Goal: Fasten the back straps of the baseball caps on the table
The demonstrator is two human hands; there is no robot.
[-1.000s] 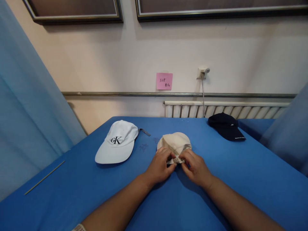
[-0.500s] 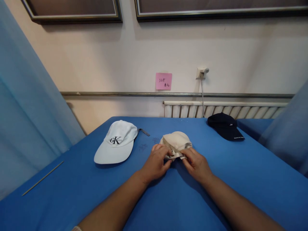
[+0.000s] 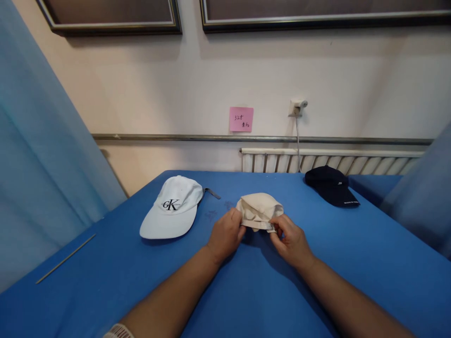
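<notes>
A beige cap [image 3: 260,203] rests on the blue table, its back strap [image 3: 256,225] and rear opening turned toward me. My left hand [image 3: 227,234] pinches the cap's edge at the left end of the strap. At the strap's right end, by the buckle, my right hand [image 3: 289,237] grips with thumb and fingers. To the left lies a white cap [image 3: 172,206] with black letters on its front and a dark strap at its back. A dark navy cap [image 3: 331,185] sits at the far right, its brim pointing right and toward me.
A thin stick [image 3: 66,259] lies near the left edge of the blue table [image 3: 246,300]. Blue curtains [image 3: 45,141] hang on both sides. Behind the table are a radiator [image 3: 327,160], a metal rail [image 3: 193,137], a plugged socket [image 3: 297,108] and a pink note [image 3: 241,119].
My left hand has moved left from the middle of the strap to the cap's edge. The strap now stretches across the opening in plain sight. My right hand stays near the buckle.
</notes>
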